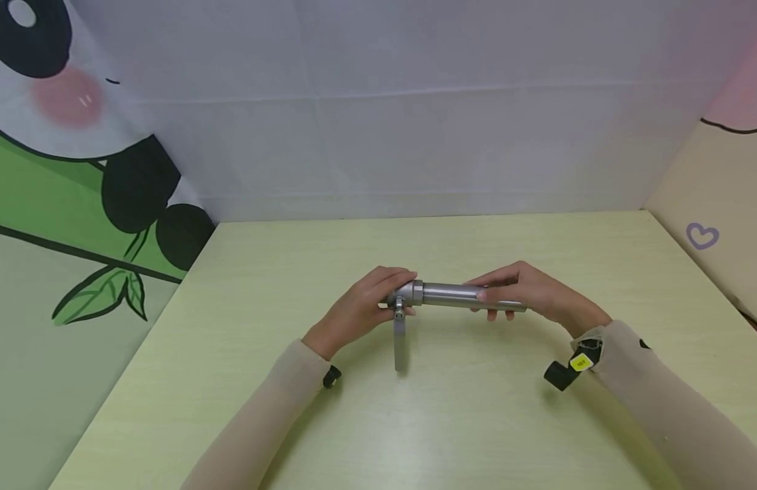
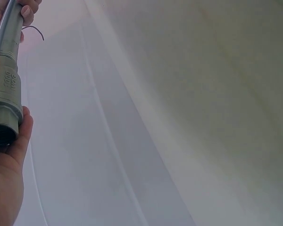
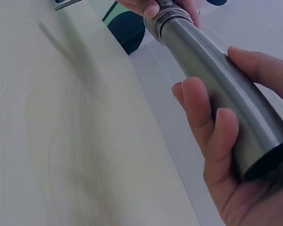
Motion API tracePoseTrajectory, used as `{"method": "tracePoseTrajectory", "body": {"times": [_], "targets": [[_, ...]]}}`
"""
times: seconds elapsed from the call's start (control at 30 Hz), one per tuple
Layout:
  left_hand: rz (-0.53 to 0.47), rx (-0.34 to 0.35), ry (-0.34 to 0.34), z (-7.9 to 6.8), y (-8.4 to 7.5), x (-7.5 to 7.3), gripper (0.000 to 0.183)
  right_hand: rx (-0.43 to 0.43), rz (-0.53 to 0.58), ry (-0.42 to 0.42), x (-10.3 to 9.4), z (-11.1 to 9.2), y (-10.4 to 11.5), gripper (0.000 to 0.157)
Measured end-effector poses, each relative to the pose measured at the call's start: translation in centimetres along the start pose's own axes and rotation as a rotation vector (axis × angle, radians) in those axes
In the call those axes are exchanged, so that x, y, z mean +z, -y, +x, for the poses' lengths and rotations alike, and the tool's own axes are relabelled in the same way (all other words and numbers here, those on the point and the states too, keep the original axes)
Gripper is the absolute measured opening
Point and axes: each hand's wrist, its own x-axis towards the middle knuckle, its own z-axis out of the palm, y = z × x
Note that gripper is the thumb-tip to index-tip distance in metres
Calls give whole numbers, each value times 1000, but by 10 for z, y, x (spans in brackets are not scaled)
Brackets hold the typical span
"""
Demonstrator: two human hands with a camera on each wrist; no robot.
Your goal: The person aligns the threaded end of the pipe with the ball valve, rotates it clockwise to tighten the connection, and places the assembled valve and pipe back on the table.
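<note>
A steel ball valve (image 1: 409, 292) and a smooth metal pipe (image 1: 448, 295) are joined end to end, held level above the table. My left hand (image 1: 358, 306) grips the valve body; in the left wrist view, raised lettering shows on the valve (image 2: 8, 84), and its threaded open end faces the camera. The valve's flat lever handle (image 1: 400, 344) points down toward the front of the table. Around the far end of the pipe (image 3: 226, 89), my right hand (image 1: 531, 294) curls its fingers and thumb, with the pipe's hollow end near the palm.
Underneath is a pale wood-grain table (image 1: 329, 435). A light cloth backdrop (image 1: 427, 150) hangs behind it, with printed cartoon panels at the left and right. Black wrist cameras are strapped at both beige sleeves (image 1: 666, 388).
</note>
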Motion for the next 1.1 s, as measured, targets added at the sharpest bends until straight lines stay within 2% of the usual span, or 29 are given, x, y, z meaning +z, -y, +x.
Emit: {"method": "tracePoseTrajectory", "body": {"times": [0.13, 0.47, 0.87, 1.1], "targets": [[-1, 1, -4, 0, 0, 1, 57, 23, 17, 12, 1, 1, 1, 38], [1, 8, -9, -1, 0, 1, 58, 66, -70, 2, 5, 0, 5, 38], [-11, -9, -10, -1, -1, -2, 57, -109, -231, -68, 8, -4, 10, 34], [-10, -7, -10, -1, -1, -1, 57, -132, -319, -82, 12, -6, 11, 48]]}}
